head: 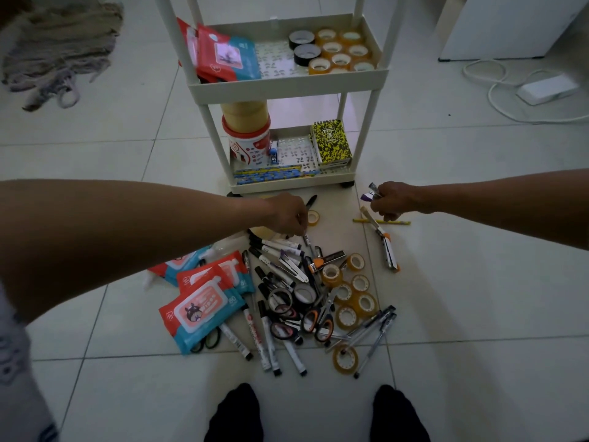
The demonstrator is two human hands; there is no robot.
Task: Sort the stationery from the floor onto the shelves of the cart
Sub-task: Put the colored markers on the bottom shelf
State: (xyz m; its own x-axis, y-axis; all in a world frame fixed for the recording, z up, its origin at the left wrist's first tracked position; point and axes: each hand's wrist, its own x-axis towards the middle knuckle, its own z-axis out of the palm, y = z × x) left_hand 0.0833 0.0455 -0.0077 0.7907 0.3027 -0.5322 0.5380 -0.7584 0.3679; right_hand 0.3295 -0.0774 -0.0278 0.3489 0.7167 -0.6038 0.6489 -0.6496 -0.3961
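White plastic cart [288, 84] stands at the top of the head view, the only view, with 2 shelves visible and both partly stocked. Upper shelf: wipe packs [223, 55] on its left side, tape rolls [338, 51] on its right. Lower shelf: a tub [248, 145] with wide tape stacked on it, a yellow-black notebook [331, 141], pencils [271, 173] along the front edge.

Most stationery is not yet sorted. The pile [302, 295] sits on the floor tiles between the cart and the person's feet: markers, pens, scissors, clear tape rolls, with 3 or so wipe packs on its left side. A brush [369, 215], a yellow pencil [382, 221] and what looks like a stapler [390, 250] lie apart to the pile's right.

Step in hand, my read: pick phase, both hands gathering small items before a drop on a shelf.

Left hand [288, 216]: arm reaches across from the left, palm down over the pile's far edge, fingertips pinching a thin pen-like item [305, 237] at its upper end. A lone tape roll [313, 217] lies just beside it.

Right hand [393, 199]: arm comes in from the right, low, near the cart's front corner, fist clenched round a small bundle [371, 193] with purple and white ends sticking out. Can't tell exactly what the bundle is.

Next move calls for lifting the pen clear of the tangled markers, then matching each item to a shelf.
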